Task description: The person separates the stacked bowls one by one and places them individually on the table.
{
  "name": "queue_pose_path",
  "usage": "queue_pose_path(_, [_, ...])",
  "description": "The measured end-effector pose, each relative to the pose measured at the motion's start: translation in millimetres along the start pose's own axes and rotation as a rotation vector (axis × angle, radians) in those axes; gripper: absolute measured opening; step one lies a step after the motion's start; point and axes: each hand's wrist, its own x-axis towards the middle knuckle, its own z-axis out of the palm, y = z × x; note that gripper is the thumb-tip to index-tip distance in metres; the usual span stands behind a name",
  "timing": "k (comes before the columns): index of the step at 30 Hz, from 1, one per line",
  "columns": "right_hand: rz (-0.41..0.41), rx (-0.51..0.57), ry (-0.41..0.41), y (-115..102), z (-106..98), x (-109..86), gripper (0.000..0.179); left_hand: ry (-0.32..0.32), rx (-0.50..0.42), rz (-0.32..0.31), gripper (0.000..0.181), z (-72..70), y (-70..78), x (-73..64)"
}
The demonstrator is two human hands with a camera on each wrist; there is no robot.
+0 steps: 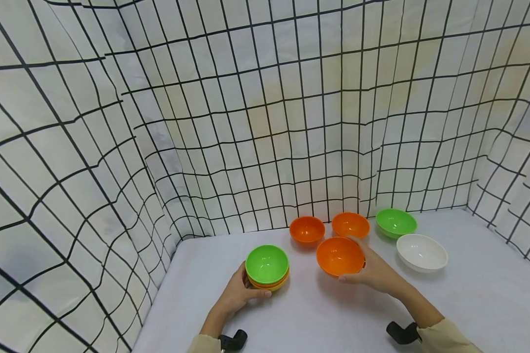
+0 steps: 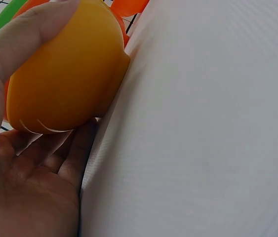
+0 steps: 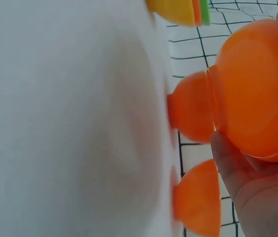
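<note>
My left hand [image 1: 237, 295] grips a stack of nested bowls from its left side, thumb in front. A green bowl [image 1: 267, 264] tops the stack, with orange below it and a yellow bowl [image 2: 72, 69] at the bottom, its foot on the table in the left wrist view. To the right, my right hand [image 1: 377, 270] holds an orange bowl [image 1: 339, 257] by its right side, thumb at the near rim. That bowl is upright or nearly so; the right wrist view shows its underside [image 3: 262, 94] raised above the table.
Two more orange bowls, one on the left [image 1: 306, 230] and one beside it [image 1: 351, 224], stand behind the held bowl. A green bowl [image 1: 396, 222] and a white bowl [image 1: 422, 252] stand right of them. Grid-patterned cloth [image 1: 265, 122] hangs behind the white table [image 1: 309, 323].
</note>
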Motion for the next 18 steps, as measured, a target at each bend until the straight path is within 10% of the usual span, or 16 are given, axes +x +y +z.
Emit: queue_pose_path(18, [0.071,-0.017,-0.026,33.9,-17.7,-5.3,0.110,-0.005,-0.010,-0.007,0.105,-1.0,-1.0,0.3])
